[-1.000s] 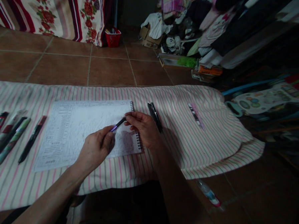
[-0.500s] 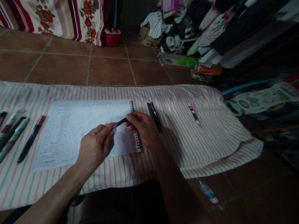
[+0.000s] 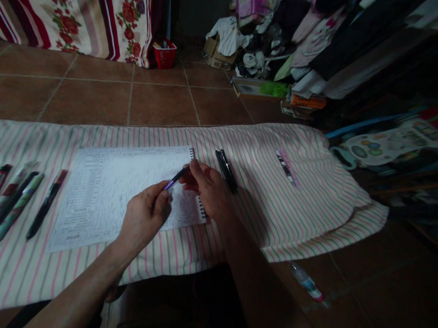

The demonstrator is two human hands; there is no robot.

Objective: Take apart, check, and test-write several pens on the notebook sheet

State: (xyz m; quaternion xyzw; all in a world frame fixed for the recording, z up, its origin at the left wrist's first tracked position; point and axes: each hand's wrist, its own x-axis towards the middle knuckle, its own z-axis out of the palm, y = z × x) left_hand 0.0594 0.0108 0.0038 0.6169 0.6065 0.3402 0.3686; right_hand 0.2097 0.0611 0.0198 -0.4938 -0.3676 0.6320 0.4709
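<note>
Between my hands, above the spiral notebook [image 3: 130, 166], is a slim pen [image 3: 174, 179] with a purple part and a black part. My left hand [image 3: 145, 214] pinches its purple end between thumb and fingers. At the black end, my right hand [image 3: 206, 188] is closed with thumb and fingertips together. Handwriting covers much of the notebook page, and its spiral binding is on the right, partly behind my right hand. Just right of that hand lie black pens [image 3: 226, 170], close together on the striped cloth [image 3: 256, 156].
Several pens and markers [image 3: 11, 207] lie at the left, with a dark pen [image 3: 47, 205] beside the notebook. A pink and black-white strip-like item [image 3: 287, 170] lies on the right. On the tiled floor are a plastic bottle [image 3: 306, 282] and a red basket [image 3: 165, 54].
Both hands have shifted slightly, the left a little to the right and the right a little upward. The pen between them is tilted a bit more steeply.
</note>
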